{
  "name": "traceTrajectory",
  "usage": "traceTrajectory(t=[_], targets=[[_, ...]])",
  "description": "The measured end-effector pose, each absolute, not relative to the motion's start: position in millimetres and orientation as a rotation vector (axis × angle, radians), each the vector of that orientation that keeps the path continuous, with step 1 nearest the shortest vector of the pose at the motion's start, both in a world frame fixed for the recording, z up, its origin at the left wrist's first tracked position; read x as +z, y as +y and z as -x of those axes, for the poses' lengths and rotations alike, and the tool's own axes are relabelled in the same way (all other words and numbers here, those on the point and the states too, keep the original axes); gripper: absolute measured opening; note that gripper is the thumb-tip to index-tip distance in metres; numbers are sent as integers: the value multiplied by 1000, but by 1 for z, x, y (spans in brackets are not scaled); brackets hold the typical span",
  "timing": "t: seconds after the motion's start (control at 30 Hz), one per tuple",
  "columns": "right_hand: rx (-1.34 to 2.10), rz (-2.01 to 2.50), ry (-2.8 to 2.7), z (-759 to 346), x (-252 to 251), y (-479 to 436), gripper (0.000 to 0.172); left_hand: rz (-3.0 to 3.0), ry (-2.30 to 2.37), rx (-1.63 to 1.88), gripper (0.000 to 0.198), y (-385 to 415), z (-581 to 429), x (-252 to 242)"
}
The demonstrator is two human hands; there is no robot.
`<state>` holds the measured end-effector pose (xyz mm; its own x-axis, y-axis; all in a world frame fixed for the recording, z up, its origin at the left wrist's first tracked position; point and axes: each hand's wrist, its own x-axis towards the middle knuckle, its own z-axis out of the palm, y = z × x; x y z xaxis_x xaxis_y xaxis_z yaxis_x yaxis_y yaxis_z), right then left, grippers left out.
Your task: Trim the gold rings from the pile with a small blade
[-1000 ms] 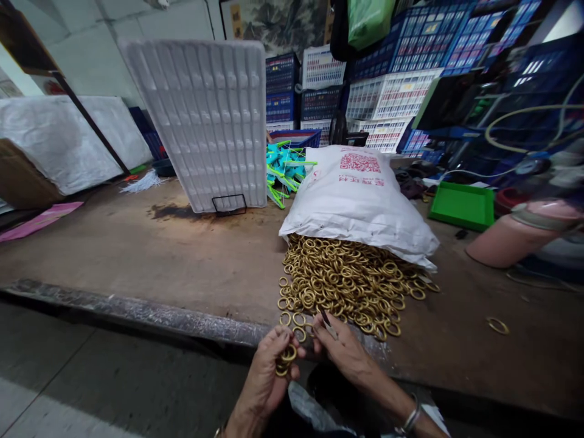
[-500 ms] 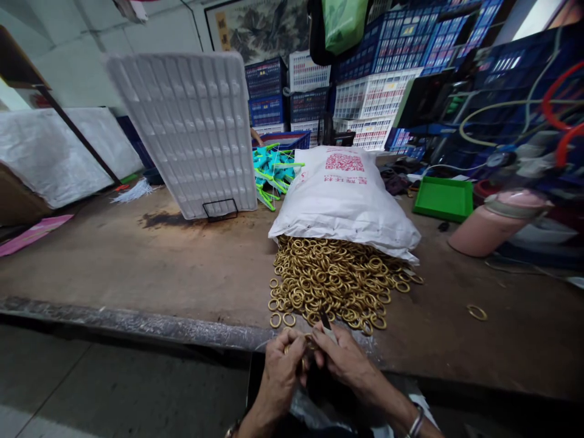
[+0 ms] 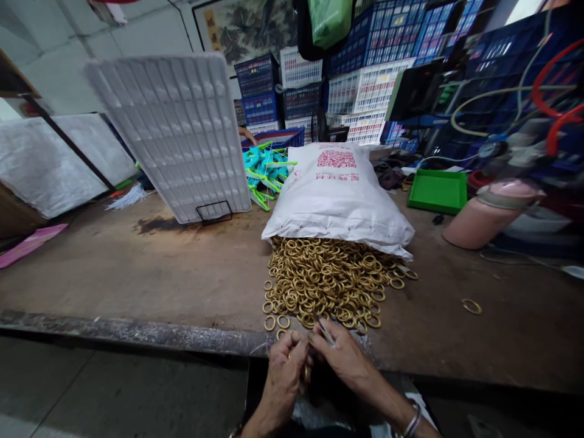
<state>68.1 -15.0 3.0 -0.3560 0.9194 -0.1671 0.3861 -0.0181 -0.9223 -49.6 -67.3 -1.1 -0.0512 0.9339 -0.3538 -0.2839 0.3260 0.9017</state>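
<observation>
My left hand [image 3: 285, 372] is closed at the table's front edge, fingers pinched around a gold-coloured ring [image 3: 307, 372]; whether more rings sit in the palm is hidden. Close beside it, my right hand [image 3: 345, 351] grips a small knife [image 3: 325, 334], its narrow blade pointing up and away. The fingertips of both hands nearly meet. Just beyond them lies a heap of gold-coloured rings [image 3: 326, 280], spilling from the mouth of a white woven sack [image 3: 337, 198] with red print.
A ribbed translucent plastic panel [image 3: 171, 134] leans upright in a black wire stand [image 3: 213, 211]. Teal and green hangers [image 3: 267, 170] lie behind the sack. Rightward are a green tray [image 3: 438, 191], a pink bottle [image 3: 490, 216] and a lone ring [image 3: 471, 306]. Another person's hand [image 3: 247, 134] shows at the back.
The view has shifted slightly. My right hand has turned the knife, so its blade now looks thinner and tilts more to the left. Both hands stay close together at the table edge.
</observation>
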Motion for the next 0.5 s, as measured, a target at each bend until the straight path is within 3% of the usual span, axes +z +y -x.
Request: traceTrajectory(t=[0.13, 0.27, 0.4, 0.5], targets=[[1453, 1351, -1707, -72, 1, -14, 23, -623, 1095, 1144, 33, -68, 48, 1], [1309, 1396, -1810, -76, -3, -16, 25, -592, 1073, 1168, 31, -70, 47, -3], [1146, 1380, -2084, -77, -5, -23, 12, -626, 1118, 1175, 32, -70, 49, -10], [1087, 1400, -2220, -75, -3, -27, 21, -629, 1176, 1178, 33, -70, 50, -12]])
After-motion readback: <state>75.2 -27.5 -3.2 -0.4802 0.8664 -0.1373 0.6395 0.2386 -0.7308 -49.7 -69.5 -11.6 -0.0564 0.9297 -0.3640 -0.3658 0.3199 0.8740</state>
